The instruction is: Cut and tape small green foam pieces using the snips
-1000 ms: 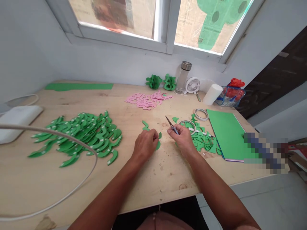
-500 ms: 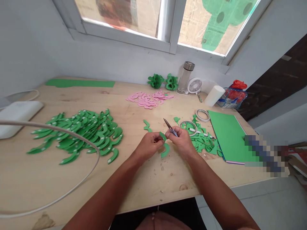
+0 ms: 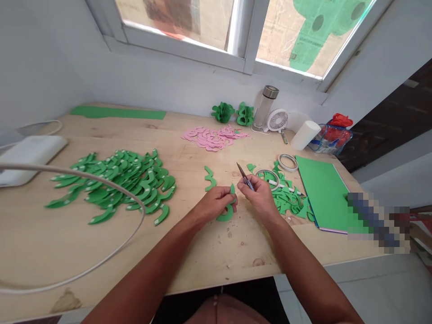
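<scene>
A curved green paper cutout (image 3: 225,217) is pinched in my left hand (image 3: 215,203), whose fingers cover its middle. My right hand (image 3: 259,197) is closed around a pair of scissors (image 3: 245,175), the blades pointing up and away from me. A small gap separates the right fingertips from the paper. Just beyond my left hand, a wavy green cutout (image 3: 209,179) lies flat on the wooden table (image 3: 189,270). To the left spreads a big heap of green cutouts (image 3: 124,177) with small white patches on them.
Green scraps (image 3: 286,198) lie right of my hands, with a tape roll (image 3: 288,163) close by. Farther right are green sheets (image 3: 320,193). Pink cutouts (image 3: 211,137), a glass bottle (image 3: 265,108) and a small fan (image 3: 277,120) are behind. A cable (image 3: 141,216) arcs across the left.
My right hand has come away from the green cutout, still holding the scissors. The cutout has turned in my left hand and shifted slightly left. The whole view has shifted a little.
</scene>
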